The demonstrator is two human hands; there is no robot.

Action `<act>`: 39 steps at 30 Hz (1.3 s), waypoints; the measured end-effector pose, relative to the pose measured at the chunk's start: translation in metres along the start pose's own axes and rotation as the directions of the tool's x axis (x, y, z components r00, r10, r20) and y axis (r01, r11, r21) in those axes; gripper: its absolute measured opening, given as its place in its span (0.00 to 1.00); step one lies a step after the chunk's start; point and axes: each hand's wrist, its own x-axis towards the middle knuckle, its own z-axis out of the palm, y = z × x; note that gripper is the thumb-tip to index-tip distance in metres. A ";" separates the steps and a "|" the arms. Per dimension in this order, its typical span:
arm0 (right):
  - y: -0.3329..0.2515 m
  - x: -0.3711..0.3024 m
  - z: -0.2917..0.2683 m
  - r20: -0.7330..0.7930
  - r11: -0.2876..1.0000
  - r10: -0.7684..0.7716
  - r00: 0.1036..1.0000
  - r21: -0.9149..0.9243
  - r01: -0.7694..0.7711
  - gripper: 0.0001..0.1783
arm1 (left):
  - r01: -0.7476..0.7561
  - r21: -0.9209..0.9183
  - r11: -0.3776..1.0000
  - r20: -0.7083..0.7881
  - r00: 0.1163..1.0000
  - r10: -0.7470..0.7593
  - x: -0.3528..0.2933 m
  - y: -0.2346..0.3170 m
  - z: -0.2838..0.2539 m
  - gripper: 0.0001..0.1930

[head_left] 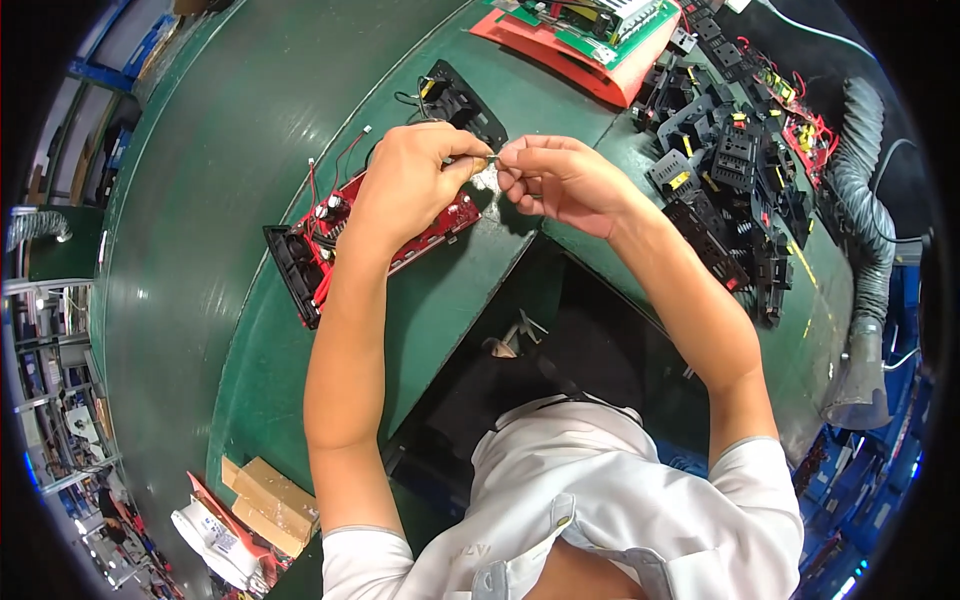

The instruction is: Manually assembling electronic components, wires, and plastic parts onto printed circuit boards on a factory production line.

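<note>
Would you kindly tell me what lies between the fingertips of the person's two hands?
In the head view, a small, thin piece lies between the fingertips of the left hand and right hand; it is too small to identify.

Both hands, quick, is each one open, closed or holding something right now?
Left hand: closed, pinching a small piece too tiny to identify.
Right hand: closed, fingertips pinched at the same small piece, other fingers loosely curled.

The bench (420,335) looks smooth, faintly glossy. Right of the glossy board (440,232) lie matt plastic parts (735,155) and, beyond, a ribbed, metallic-looking duct (868,205); below the board, a matt cardboard box (272,505) and cloth shirt (580,450).
</note>
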 end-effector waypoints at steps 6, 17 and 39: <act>-0.002 0.000 0.007 -0.122 0.973 -0.075 0.990 -0.227 0.046 0.06 | 0.024 0.004 1.000 -0.002 1.000 -0.024 0.000 0.007 0.002 0.07; -0.008 0.019 0.000 -0.149 0.602 -0.506 0.850 -0.766 0.224 0.23 | 0.052 0.067 0.996 -0.163 0.986 -0.040 -0.002 0.004 0.000 0.08; 0.041 0.042 0.004 0.111 0.201 -0.848 0.519 -0.838 0.507 0.24 | 0.266 0.095 0.959 -0.175 0.953 -0.247 0.005 -0.003 0.012 0.09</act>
